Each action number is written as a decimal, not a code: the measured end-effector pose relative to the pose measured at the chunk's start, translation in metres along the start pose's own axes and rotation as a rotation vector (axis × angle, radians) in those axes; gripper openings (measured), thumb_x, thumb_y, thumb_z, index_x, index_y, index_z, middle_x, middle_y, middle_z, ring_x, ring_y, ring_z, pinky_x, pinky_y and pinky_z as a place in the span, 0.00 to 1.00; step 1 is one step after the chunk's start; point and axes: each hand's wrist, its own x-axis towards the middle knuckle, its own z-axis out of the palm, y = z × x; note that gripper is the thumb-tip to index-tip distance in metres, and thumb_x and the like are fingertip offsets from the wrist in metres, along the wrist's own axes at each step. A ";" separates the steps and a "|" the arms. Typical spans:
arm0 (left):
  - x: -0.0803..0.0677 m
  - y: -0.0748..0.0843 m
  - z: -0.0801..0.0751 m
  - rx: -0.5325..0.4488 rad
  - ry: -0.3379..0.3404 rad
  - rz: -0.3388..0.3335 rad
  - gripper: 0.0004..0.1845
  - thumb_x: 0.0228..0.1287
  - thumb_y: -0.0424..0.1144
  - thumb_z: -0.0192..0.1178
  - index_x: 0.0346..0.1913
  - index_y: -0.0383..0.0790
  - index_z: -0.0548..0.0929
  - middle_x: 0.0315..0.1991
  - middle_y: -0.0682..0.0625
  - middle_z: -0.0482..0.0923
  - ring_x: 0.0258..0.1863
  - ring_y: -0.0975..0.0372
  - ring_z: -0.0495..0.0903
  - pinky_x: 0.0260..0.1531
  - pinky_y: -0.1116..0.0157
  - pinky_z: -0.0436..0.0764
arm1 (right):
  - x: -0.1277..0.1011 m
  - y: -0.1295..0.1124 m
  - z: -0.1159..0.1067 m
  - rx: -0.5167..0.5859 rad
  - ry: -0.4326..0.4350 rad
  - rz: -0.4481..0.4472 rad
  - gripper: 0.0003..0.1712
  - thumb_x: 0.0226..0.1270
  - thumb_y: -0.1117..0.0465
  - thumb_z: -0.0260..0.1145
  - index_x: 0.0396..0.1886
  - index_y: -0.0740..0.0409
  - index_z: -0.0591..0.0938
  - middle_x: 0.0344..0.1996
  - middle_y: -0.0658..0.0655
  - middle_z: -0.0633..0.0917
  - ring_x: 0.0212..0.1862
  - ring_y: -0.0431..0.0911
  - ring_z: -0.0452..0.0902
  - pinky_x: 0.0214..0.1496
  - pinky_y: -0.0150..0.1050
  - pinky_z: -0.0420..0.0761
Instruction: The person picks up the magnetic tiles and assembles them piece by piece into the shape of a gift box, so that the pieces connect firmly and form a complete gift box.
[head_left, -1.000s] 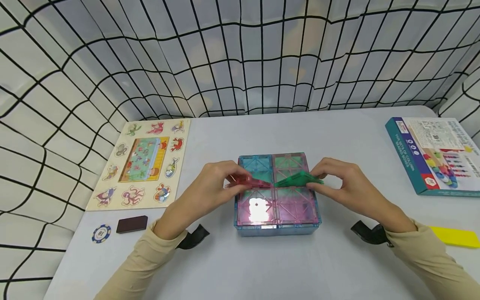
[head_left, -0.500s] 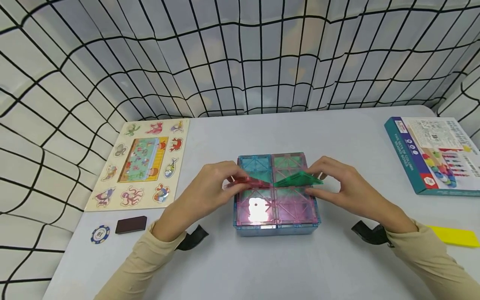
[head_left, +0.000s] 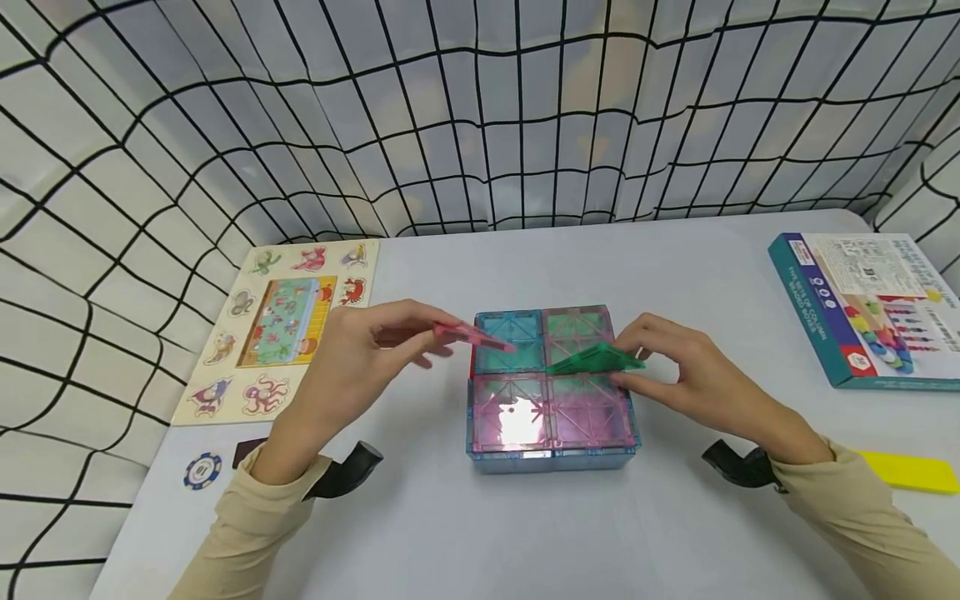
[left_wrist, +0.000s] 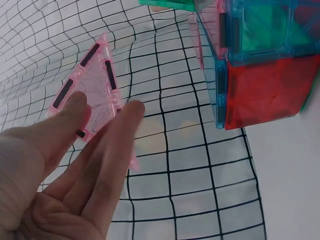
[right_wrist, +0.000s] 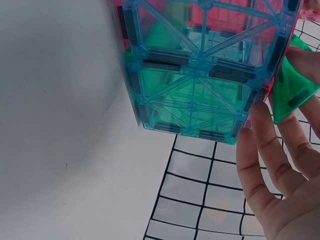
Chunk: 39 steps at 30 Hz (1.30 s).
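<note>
Probably light, stiff and slick, the pink tile (head_left: 474, 335) and green tile (head_left: 596, 359) seem best taken by their edges. The left hand (head_left: 367, 350) pinches the pink one near the box (head_left: 513, 421), apart from it; the right hand (head_left: 690, 358) pinches the green one at the box's top. A flat white table (head_left: 555, 533) lies beneath, a black net (head_left: 518, 125) behind.

Near tabletop (head_left: 555, 533) gives passing room; tile block (head_left: 555, 461) and netting (head_left: 521, 118) obstruct beyond.
</note>
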 end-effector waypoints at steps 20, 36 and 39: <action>0.004 0.000 0.009 -0.040 0.089 -0.027 0.32 0.52 0.20 0.77 0.60 0.34 0.76 0.45 0.46 0.88 0.39 0.59 0.90 0.44 0.70 0.87 | 0.002 -0.002 0.002 -0.002 -0.017 0.018 0.22 0.55 0.75 0.80 0.46 0.50 0.86 0.42 0.42 0.82 0.44 0.38 0.77 0.50 0.25 0.78; 0.013 -0.006 0.045 0.107 -0.119 0.131 0.11 0.56 0.26 0.77 0.42 0.37 0.92 0.36 0.53 0.89 0.36 0.65 0.87 0.36 0.66 0.86 | 0.002 0.001 0.004 0.011 -0.003 0.009 0.19 0.58 0.74 0.79 0.44 0.49 0.87 0.42 0.42 0.82 0.43 0.38 0.77 0.48 0.25 0.79; 0.014 -0.007 0.048 0.123 -0.124 0.127 0.10 0.56 0.26 0.77 0.42 0.37 0.92 0.35 0.53 0.89 0.35 0.65 0.86 0.36 0.65 0.87 | 0.002 0.001 0.004 0.008 -0.001 0.019 0.19 0.58 0.74 0.79 0.44 0.49 0.87 0.42 0.41 0.82 0.43 0.37 0.77 0.47 0.25 0.79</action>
